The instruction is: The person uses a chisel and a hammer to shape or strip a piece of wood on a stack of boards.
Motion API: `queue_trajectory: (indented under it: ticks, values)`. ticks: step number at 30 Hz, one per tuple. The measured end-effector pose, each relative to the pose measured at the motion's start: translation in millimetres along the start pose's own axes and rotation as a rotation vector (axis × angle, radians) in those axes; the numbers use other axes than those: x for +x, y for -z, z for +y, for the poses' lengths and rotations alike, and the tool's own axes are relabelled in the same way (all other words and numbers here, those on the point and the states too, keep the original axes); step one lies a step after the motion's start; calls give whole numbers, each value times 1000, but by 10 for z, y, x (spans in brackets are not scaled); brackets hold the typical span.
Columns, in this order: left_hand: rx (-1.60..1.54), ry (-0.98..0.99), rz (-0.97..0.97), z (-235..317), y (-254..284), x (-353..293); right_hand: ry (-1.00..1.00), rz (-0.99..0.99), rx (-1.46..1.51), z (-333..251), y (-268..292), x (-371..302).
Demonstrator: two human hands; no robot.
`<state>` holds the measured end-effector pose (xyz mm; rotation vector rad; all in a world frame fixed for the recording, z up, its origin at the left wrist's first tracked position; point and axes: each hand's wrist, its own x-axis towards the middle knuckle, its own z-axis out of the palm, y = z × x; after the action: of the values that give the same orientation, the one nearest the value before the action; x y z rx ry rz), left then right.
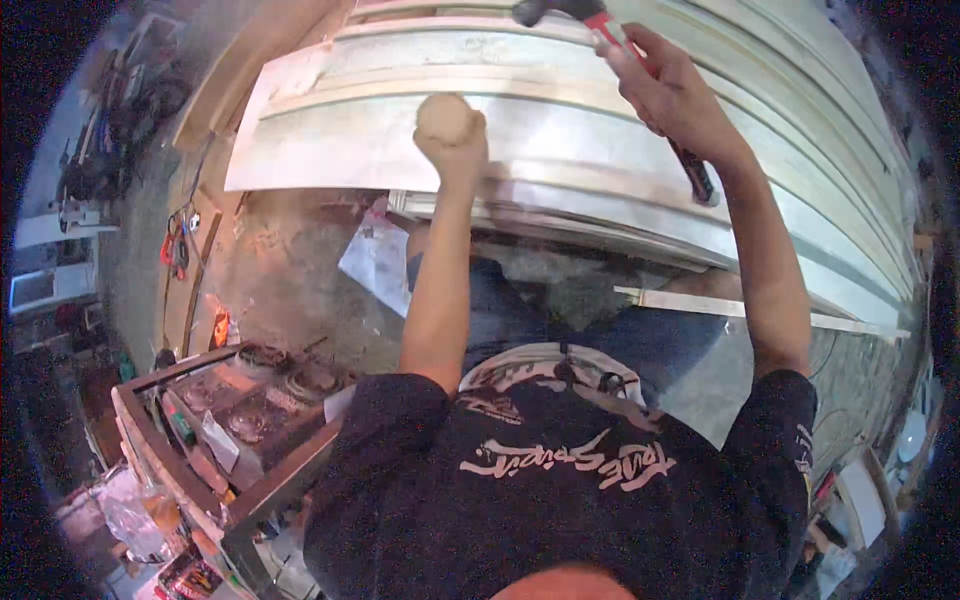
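My left hand (pixel 460 158) is raised over the long pale boards (pixel 350 150), its fingers closed round a round tan object (pixel 445 118) whose kind I cannot make out. To the right, my right hand (pixel 672 92) grips a hammer (pixel 692 175) by its red and black handle. The dark hammer head points up and left near the top edge, above the boards. Its grip end hangs below my palm. Neither hand visibly touches the boards.
A dark wooden tray-like frame (pixel 165 455) holding tools and scraps stands at the lower left. Red-handled pliers (pixel 175 255) hang at the left. A thin strip of wood (pixel 690 302) lies below the boards on the right. Clutter fills both sides.
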<state>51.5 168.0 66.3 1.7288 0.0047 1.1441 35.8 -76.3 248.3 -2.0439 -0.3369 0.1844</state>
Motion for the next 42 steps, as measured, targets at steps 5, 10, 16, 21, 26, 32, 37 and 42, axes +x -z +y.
queue_trajectory:
  ticks: [5, 10, 16, 21, 26, 32, 37, 42]
  values:
    - [-358, 444, 13, -32, 106, 188, 476, 194, -481, -8, -73, -1]
    - [-294, 514, -29, -181, 109, 173, -30, -30, -718, 667, -289, -269]
    - [-306, 480, -74, 27, 215, 247, -74, -14, -852, 1473, -549, -567]
    - [-341, 334, 308, -87, 409, 280, 175, -25, -870, 1646, -570, -561]
    - [-427, 398, 331, 143, 746, 267, 81, -137, -760, 1805, -607, -649]
    - [-259, 254, 345, 238, 916, 157, 358, 209, -905, 1825, -763, -748]
    - [-280, 258, 365, 266, 898, 165, 459, 212, -845, 1840, -737, -734]
    - [-462, 311, 343, 855, 746, 227, 461, 229, -827, 1885, -756, -876]
